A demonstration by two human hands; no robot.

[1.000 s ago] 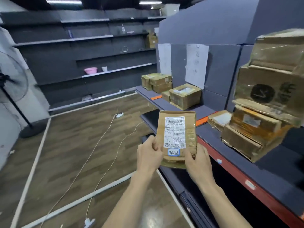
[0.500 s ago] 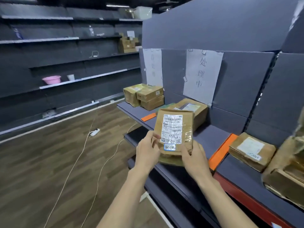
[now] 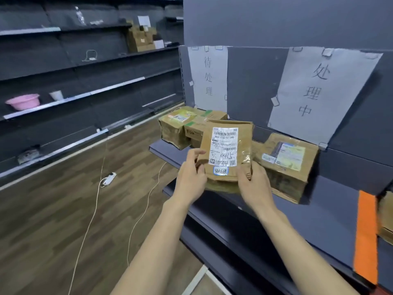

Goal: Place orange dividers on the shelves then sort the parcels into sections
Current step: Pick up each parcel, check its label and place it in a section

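I hold a flat brown parcel point(image 3: 227, 154) with a white label upright in front of me, above the grey shelf point(image 3: 308, 222). My left hand point(image 3: 191, 177) grips its lower left edge and my right hand point(image 3: 253, 186) its lower right corner. An orange divider point(image 3: 364, 237) lies across the shelf at the right. A taped parcel point(image 3: 287, 165) sits on the shelf just right of the held one. A stack of parcels point(image 3: 180, 128) sits at the shelf's far end, behind the held parcel. Another parcel point(image 3: 386, 218) shows partly beyond the divider.
Two paper signs point(image 3: 208, 77) point(image 3: 319, 90) with handwriting hang on the shelf's back panel. Across the wooden floor, wall shelves hold a pink basin point(image 3: 23, 101), a white cup point(image 3: 56, 95) and boxes point(image 3: 141, 39). Cables and a power strip point(image 3: 108, 178) lie on the floor.
My view has swung left along the shelf and closer to it; the big stack of parcels at the right has left the frame. Both hands still hold the parcel, now over the section under the right sign.
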